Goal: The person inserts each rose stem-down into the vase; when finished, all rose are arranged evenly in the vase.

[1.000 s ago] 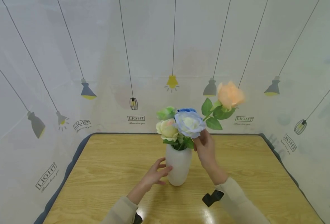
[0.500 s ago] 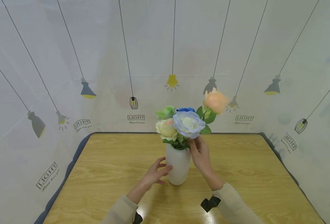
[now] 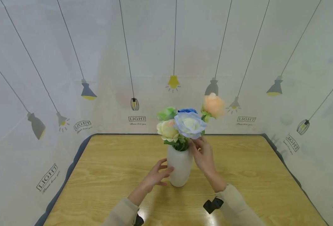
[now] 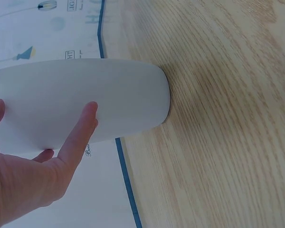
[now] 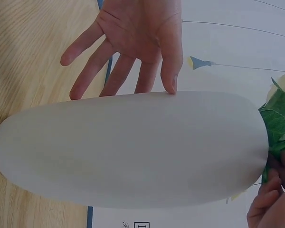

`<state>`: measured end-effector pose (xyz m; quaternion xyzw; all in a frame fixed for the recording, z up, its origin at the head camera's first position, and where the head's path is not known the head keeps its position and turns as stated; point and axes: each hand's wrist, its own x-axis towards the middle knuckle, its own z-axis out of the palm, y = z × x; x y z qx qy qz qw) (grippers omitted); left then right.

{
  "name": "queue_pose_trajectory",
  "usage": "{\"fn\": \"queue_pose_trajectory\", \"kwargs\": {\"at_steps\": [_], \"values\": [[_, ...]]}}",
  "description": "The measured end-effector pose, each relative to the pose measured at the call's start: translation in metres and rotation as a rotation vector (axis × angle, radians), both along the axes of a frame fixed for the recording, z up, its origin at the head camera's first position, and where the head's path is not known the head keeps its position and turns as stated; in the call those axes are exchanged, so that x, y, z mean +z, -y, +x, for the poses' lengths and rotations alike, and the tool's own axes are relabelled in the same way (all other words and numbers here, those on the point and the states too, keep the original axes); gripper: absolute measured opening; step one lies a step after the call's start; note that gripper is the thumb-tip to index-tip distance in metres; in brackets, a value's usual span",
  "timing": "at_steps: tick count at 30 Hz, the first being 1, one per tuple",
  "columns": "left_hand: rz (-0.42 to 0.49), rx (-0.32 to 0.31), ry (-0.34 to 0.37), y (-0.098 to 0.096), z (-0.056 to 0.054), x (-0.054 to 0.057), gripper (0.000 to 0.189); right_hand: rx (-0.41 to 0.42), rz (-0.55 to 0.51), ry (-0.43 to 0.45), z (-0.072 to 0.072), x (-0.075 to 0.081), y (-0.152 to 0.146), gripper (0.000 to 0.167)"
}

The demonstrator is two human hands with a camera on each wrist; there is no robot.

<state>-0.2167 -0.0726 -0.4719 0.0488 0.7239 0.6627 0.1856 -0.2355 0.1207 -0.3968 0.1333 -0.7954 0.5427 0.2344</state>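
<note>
A white vase (image 3: 180, 169) stands upright on the wooden table. Light blue (image 3: 190, 125), cream (image 3: 167, 130), dark blue and green-tinged flowers fill its mouth. Behind them at the right rises a peach rose (image 3: 213, 105), slightly blurred. Beside the vase's mouth, my right hand (image 3: 204, 157) pinches the rose's stem, mostly hidden by fingers and blooms; the right wrist view shows those curled fingers (image 5: 270, 190) at the rim. My left hand (image 3: 153, 175) touches the vase's left side with outstretched fingers, also plain in the right wrist view, where the hand (image 5: 137, 38) steadies against the wall.
The wooden table (image 3: 112, 163) has a dark edge along its back and sides. A pale backdrop (image 3: 149, 47) printed with hanging lamps surrounds it. Black wrist devices (image 3: 213, 205) sit at the beige cuffs.
The peach rose has moved left and down towards the vase, its leaves now mostly behind the blue bloom. My right hand has moved left to the vase's mouth; the left hand stays.
</note>
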Motion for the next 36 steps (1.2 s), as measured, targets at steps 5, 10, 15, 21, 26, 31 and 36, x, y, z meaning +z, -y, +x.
{"fn": "queue_pose_trajectory", "kwargs": {"at_steps": [5, 10, 15, 21, 26, 31, 36], "values": [[0.006, -0.001, 0.002, 0.000, 0.000, 0.000, 0.073, 0.004, 0.054, -0.036, 0.001, -0.001, 0.000, 0.015], [0.001, -0.003, -0.004, 0.000, 0.001, 0.000, 0.074, -0.017, 0.100, -0.056, 0.001, -0.001, 0.003, 0.014], [0.004, -0.003, -0.002, -0.001, 0.001, 0.001, 0.074, -0.031, 0.155, -0.083, 0.001, -0.001, 0.004, 0.010], [0.004, 0.000, 0.006, -0.002, 0.000, 0.002, 0.074, -0.020, 0.108, -0.045, 0.001, -0.003, -0.001, 0.006], [0.000, 0.003, 0.011, -0.002, 0.001, 0.002, 0.075, -0.043, 0.049, -0.003, 0.002, -0.004, -0.004, 0.008], [-0.001, -0.001, 0.007, -0.001, 0.001, 0.003, 0.075, -0.132, -0.023, 0.058, -0.001, -0.003, -0.010, 0.013], [0.000, 0.000, 0.006, -0.001, 0.001, 0.002, 0.075, -0.143, -0.166, 0.159, -0.007, 0.004, -0.016, 0.019]]}}
